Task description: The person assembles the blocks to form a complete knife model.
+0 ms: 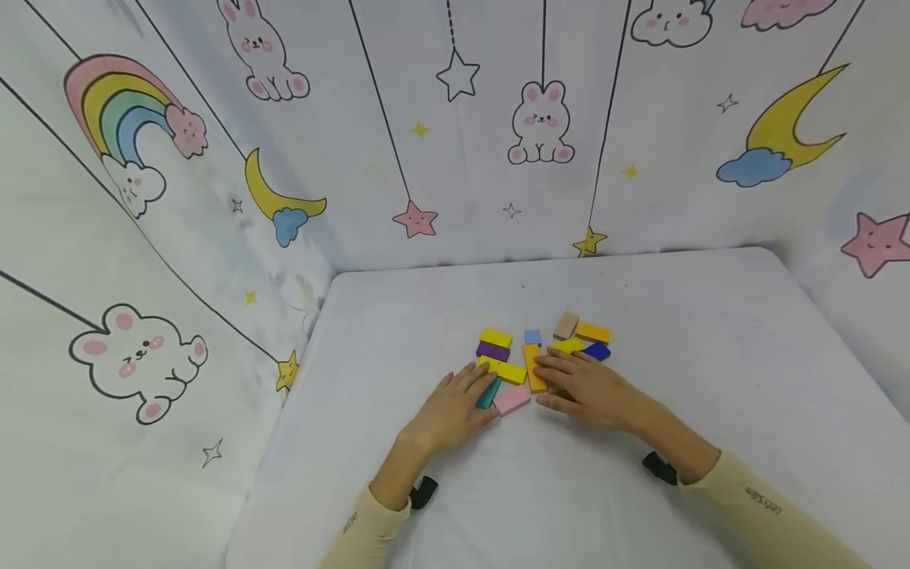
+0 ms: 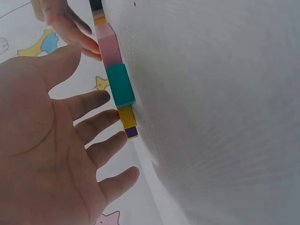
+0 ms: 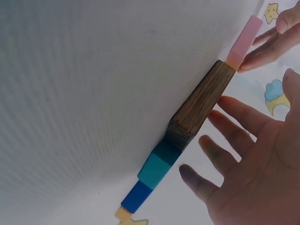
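Several coloured wooden blocks lie in a loose cluster on the white table. My left hand, fingers extended, hovers at the near left of the cluster, beside a teal block, a pink block and a yellow block. Spread over the right part is my right hand, fingertips close to an orange block and a yellow block. Under it, mostly hidden from the head view, lie a dark brown block and a second teal block. Neither palm holds anything in the wrist views.
Behind the hands lie a purple block, another yellow block, a light blue block, a tan block, another orange block and a dark blue block. A printed curtain stands along the table's far edge.
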`<state>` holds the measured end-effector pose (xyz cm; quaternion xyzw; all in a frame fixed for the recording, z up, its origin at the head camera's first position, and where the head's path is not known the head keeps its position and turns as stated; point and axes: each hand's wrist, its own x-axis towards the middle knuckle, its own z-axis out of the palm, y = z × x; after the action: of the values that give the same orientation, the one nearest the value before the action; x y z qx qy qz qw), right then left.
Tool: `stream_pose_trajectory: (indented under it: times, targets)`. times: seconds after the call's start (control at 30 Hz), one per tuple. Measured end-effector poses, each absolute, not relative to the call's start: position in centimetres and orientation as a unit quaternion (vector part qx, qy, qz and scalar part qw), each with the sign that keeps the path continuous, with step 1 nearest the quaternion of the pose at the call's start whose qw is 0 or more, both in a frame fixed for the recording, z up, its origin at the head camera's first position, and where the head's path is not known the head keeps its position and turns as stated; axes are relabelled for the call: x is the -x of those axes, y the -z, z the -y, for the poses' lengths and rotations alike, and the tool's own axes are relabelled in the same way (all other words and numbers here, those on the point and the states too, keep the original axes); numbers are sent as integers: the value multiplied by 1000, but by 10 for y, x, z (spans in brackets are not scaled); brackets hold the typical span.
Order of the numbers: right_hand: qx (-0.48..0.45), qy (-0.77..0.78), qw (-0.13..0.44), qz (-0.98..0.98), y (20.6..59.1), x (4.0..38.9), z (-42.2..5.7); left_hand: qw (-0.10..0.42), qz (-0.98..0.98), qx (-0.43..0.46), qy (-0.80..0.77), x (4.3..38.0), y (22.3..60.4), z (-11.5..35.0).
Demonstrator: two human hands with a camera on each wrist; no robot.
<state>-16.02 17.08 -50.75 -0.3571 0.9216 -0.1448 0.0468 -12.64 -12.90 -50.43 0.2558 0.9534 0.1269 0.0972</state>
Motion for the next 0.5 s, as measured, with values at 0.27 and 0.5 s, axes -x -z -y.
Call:
stream_pose_trajectory:
  times: [0.27, 0.5]
  targets:
    - [367, 126, 30, -921, 515, 161, -169, 73, -964, -240, -88, 128, 507, 127]
    - [368, 116, 22, -922, 514, 160, -164, 55, -969, -234, -51, 126, 504, 126]
